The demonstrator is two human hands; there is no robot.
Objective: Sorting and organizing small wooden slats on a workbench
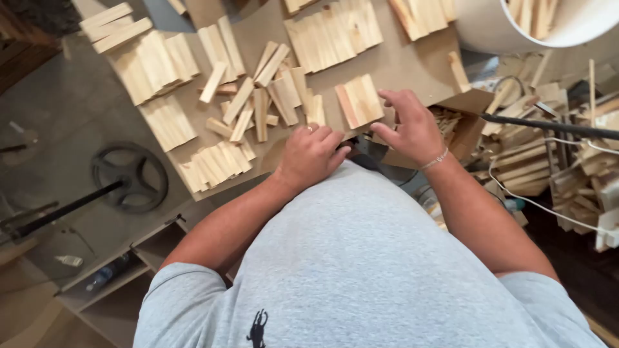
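A brown cardboard-covered table (400, 64) carries many short, pale wooden slats. My left hand (309, 154) rests curled at the near edge of the table, its fingers bent under, close to a loose heap of slats (258, 96). My right hand (412, 125) lies with fingers spread right beside a small neat row of slats (360, 101), its fingertips touching that row's right edge. Whether either hand grips a slat is hidden. My grey shirt (361, 258) fills the lower middle of the view.
Neat rows of slats (151, 64) lie at the table's left and back (335, 29). A white bucket (516, 29) with wood pieces stands at the back right. Scrap wood and cables (554, 161) pile up at the right. A black wheel (131, 175) on a rod lies on the floor left.
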